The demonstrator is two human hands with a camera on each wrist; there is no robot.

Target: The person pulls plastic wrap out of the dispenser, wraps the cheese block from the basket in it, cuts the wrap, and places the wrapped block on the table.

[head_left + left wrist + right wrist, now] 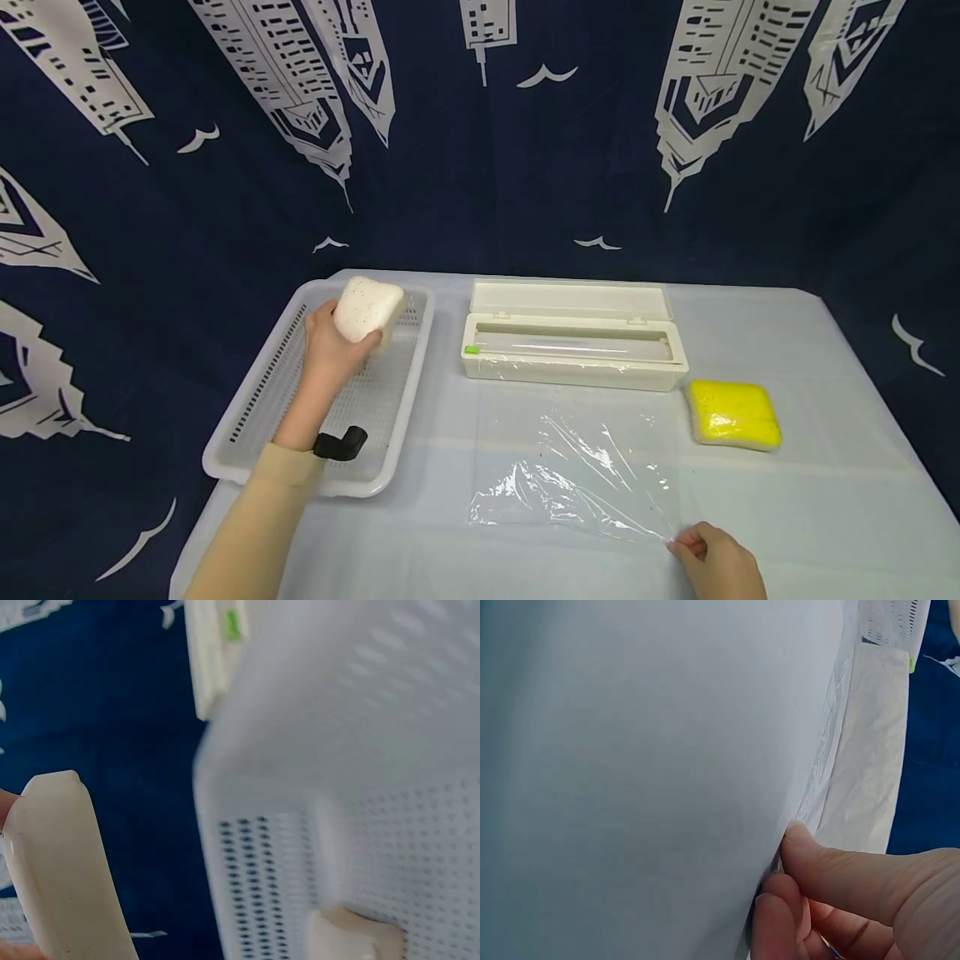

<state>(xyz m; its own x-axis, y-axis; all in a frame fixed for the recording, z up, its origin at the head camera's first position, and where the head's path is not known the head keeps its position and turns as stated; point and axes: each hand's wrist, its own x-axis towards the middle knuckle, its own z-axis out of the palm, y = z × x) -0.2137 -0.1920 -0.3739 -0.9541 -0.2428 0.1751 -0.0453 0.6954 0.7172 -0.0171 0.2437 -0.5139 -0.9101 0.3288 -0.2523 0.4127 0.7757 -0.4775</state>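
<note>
Film [517,492] runs from the box [573,374] toward the near side, its long axis hard to tell. The box lies crosswise, lid [570,300] back, seemingly so film feeds freely. The right hand [718,562] pinches the film's near right corner, presumably keeping it taut; the left hand [327,354] grips a block [367,308], speckled face up

Film [570,492] before box [577,373] — basket [382,396] left

Speckled white block [369,308], clear cling film [570,492]
The left hand [330,352] is holding the block raised at the basket's [407,383] far end; the right hand [718,565] is pinching a corner of the wrinkled film, stretching from its open dispenser [570,373].
</note>
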